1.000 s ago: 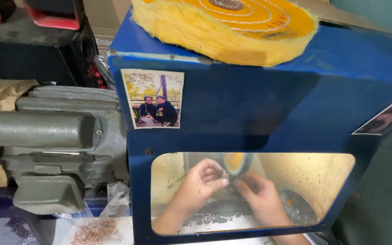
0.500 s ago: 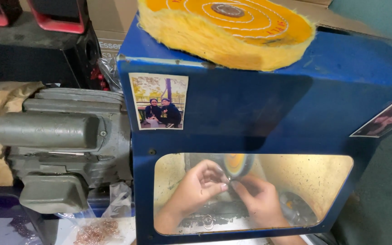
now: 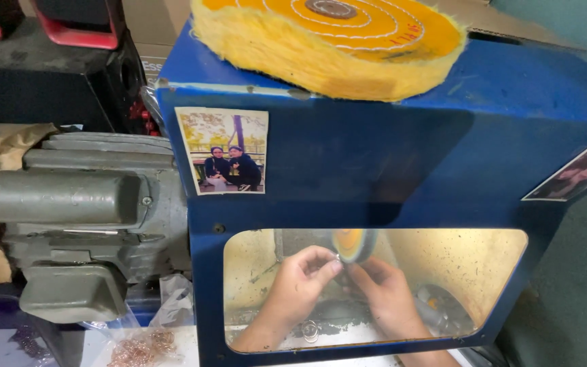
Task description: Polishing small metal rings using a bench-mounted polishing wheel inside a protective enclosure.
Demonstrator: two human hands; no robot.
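Polishing in hand at the small buffing wheel (image 3: 352,243), lower centre of the head view.
Both hands, left hand (image 3: 300,282) and right hand (image 3: 387,293), pinch a small ring (image 3: 338,258) against it (fingers narrow); judged mid-polish, with copper-coloured pieces (image 3: 143,346) waiting at lower left.

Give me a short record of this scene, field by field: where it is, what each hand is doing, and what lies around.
Setting: blue metal hood with a window, beside a grey motor
Left hand: inside the hood, fingertips pinching a small metal piece, too small to identify
Right hand: inside the hood, meeting the left at that piece
At the hands: small buffing wheel
On top: large yellow cloth wheel
On the front: stuck-on photo
Lower left: bag of coppery bits
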